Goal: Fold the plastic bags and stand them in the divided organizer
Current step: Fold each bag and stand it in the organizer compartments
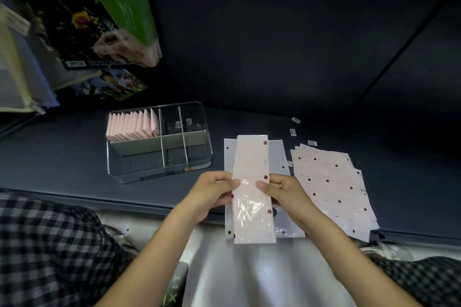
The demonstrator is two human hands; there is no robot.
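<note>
The dark desk runs across in front of me, its near edge just above my lap. At the far left, leaning over it, are a green and black printed box and some pale folders. Toward the left of the desk stands the clear divided organizer, with grey dividers splitting it into compartments. Its back left compartment holds a row of folded pink bags standing upright, side by side; the front compartments show nothing I can make out.

To my right, a loose stack of flat dotted bags lies spread on the desk, its near corner hanging over the edge. A few small white labels lie scattered just beyond it.

In the middle, I hold a bag folded into a long narrow strip, pink with dark dots along its right edge, above another flat bag that lies on the desk beneath it. My left hand pinches the strip's left edge, thumb on top. My right hand pinches the right edge the same way, and a ring shows on one finger.
</note>
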